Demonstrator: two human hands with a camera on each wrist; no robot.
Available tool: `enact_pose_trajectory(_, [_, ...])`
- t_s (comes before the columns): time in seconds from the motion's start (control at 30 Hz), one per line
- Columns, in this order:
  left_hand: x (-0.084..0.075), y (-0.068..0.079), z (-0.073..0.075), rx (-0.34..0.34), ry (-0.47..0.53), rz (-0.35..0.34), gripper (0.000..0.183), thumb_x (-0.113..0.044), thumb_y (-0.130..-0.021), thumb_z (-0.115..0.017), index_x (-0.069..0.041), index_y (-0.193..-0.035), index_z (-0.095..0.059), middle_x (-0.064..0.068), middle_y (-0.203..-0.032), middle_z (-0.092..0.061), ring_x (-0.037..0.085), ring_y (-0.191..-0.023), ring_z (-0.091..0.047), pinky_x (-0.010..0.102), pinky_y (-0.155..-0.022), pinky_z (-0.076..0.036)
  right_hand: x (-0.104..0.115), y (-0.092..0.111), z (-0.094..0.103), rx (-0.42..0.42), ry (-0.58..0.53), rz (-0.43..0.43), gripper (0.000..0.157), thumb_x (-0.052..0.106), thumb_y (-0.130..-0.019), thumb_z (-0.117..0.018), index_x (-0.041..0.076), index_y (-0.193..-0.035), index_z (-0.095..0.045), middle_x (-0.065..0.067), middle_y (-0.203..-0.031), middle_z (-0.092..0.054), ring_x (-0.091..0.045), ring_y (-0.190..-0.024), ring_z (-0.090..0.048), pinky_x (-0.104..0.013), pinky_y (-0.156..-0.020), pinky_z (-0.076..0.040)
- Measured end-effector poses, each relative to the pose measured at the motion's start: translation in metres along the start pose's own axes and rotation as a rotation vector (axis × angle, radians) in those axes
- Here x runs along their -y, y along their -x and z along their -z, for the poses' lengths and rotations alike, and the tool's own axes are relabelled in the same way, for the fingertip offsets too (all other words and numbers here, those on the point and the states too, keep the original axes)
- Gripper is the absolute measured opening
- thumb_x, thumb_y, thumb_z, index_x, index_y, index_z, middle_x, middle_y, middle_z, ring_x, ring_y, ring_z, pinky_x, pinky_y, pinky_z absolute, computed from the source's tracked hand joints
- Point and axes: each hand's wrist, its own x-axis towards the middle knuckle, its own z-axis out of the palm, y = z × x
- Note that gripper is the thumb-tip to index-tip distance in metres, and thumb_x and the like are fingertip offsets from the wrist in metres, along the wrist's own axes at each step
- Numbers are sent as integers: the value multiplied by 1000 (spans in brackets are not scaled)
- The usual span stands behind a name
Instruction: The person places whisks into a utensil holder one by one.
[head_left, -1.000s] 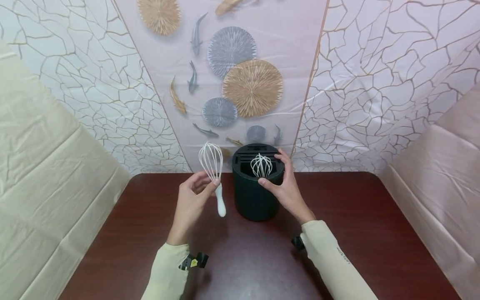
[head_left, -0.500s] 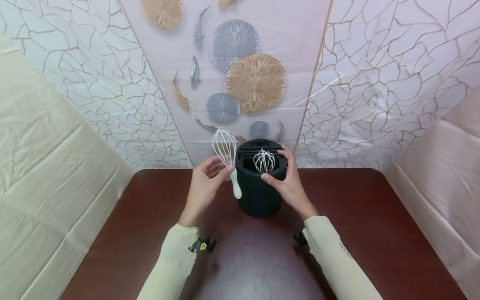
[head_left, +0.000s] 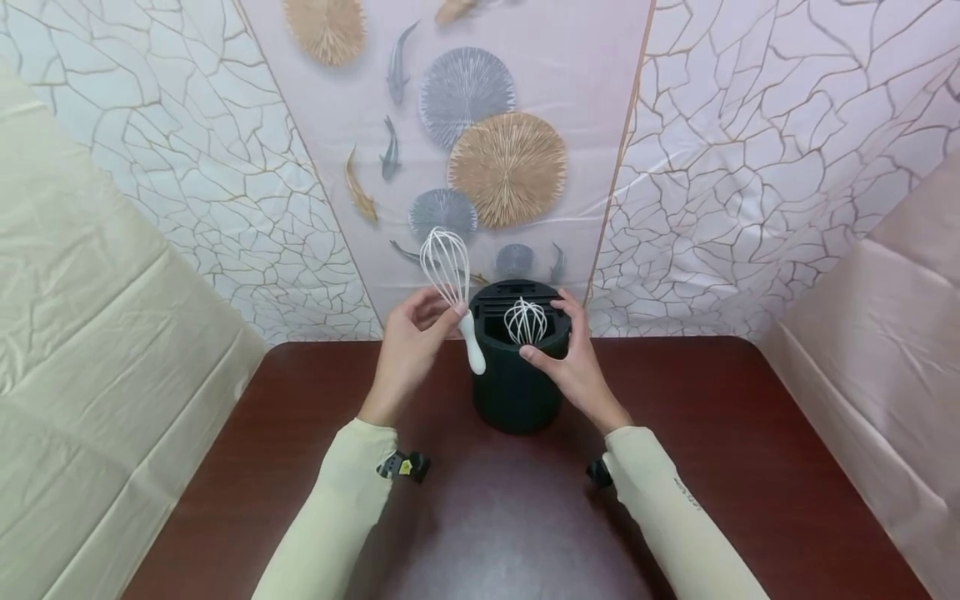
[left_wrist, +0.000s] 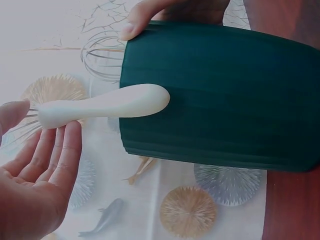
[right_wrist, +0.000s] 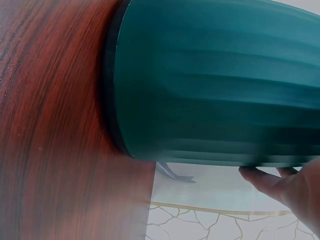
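Note:
My left hand pinches a whisk with white wires and a white handle, thumb and fingers where the wires meet the handle. The whisk tilts, wires up, its handle end overlapping the left side of a dark green utensil holder. In the left wrist view the handle points toward the holder's ribbed wall. A second whisk stands inside the holder, its wire loops above the rim and its handle hidden. My right hand grips the holder's rim, thumb at the front and fingers on the right side.
The holder stands upright on a dark red wooden table, close to its back edge. Slots divide the rear of the holder's top. Behind the table hangs a patterned cloth; beige cloth panels flank both sides.
My left hand has carried the whisk rightward and up, from beside the holder to its upper left edge. The right hand keeps its grip on the rim, and the holder stays in place.

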Motion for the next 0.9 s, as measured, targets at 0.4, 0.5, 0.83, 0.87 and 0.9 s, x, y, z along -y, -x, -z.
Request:
enact_pose_trajectory(0.4, [-22, -18, -10, -14, -33, -119, 37, -15, -100, -75, 1, -132, -65, 17, -114, -75, 22, -96, -74, 39, -84, -63, -3, 0, -1, 4, -12, -6, 80, 17, -93, -79, 0, -155, -32, -16, -174, -15, -31, -160, -13, -64, -126, -14])
enact_pose_trajectory(0.5, [-32, -23, -9, -23, -28, -140, 38, -15, -100, -75, 2, -132, -65, 17, -114, -76, 22, -94, -74, 35, -80, -64, -4, -1, -2, 4, -17, -13, 79, 18, -94, -79, 1, -155, -32, -15, -174, -15, -29, -160, -12, -63, -127, -14])
enact_pose_trajectory(0.83, [-39, -40, -16, -58, -71, -152, 38, -17, -100, -76, -1, -132, -65, 14, -118, -76, 25, -101, -75, 37, -83, -64, -2, -1, -2, 2, 7, -17, 82, 21, -94, -79, 1, -156, -31, -13, -175, -15, -32, -160, -13, -66, -126, -14])
enact_pose_trajectory(0.87, [-39, -41, -17, -56, -72, -151, 38, -16, -100, -76, -1, -132, -64, 14, -118, -75, 26, -101, -75, 35, -83, -63, -2, -1, -3, 1, 8, -15, 82, 21, -93, -79, 1, -156, -31, -14, -175, -15, -32, -160, -13, -66, -126, -14])
enact_pose_trajectory(0.9, [-38, -42, -18, -51, -72, -153, 38, -16, -100, -76, 1, -132, -64, 15, -117, -75, 26, -101, -75, 34, -82, -63, -3, -1, -3, 1, 8, -13, 82, 20, -93, -80, 1, -156, -31, -14, -175, -15, -32, -160, -13, -66, -126, -14])
